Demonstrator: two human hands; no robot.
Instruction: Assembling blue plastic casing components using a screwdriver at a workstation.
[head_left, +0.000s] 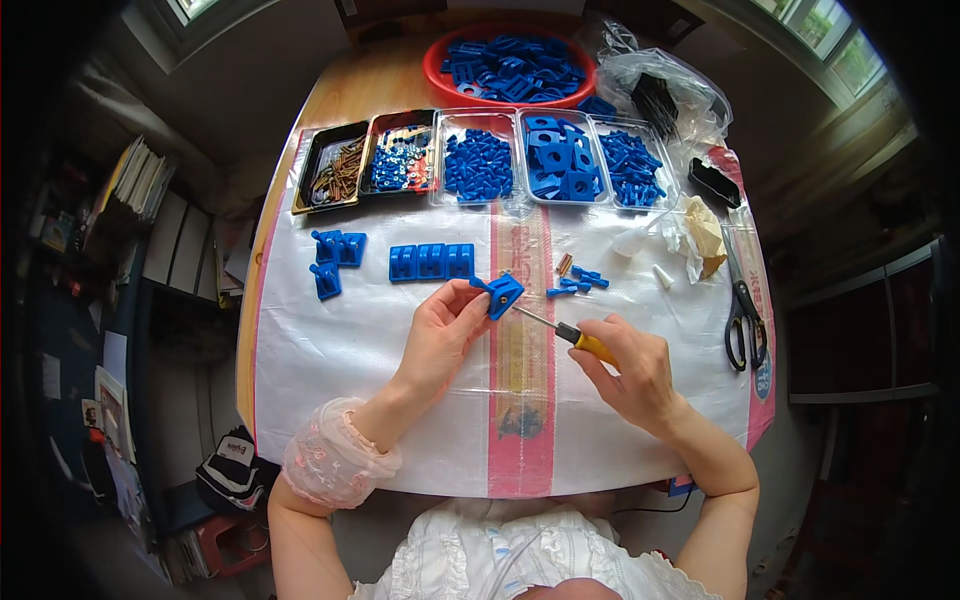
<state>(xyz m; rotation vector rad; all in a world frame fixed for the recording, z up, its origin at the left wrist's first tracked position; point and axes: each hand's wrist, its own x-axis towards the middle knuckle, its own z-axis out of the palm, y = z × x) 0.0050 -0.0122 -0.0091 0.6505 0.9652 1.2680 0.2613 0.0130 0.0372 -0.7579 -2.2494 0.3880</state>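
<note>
Between the thumb and fingers of my left hand [447,330] is a blue plastic bracket [506,297] with a brass-coloured screw in it. My right hand [630,365] grips the yellow-and-black handle of a screwdriver [585,342]. The metal shaft points up and left, its tip close to the bracket; whether it touches the screw I cannot tell. Just beyond my left hand stand three blue brackets in a row [431,262]. Farther left is a small cluster of blue bracket assemblies [335,258]. Several small blue pieces [577,283] and a few copper-coloured screws [564,264] lie right of the held bracket.
Across the back stand a black tray of screws [336,168], a tray of small metal parts [400,158] and clear trays of blue parts [480,165]. Behind them is a red basin [432,72] heaped with blue pieces. Black scissors [743,325] and crumpled paper [704,245] lie at right.
</note>
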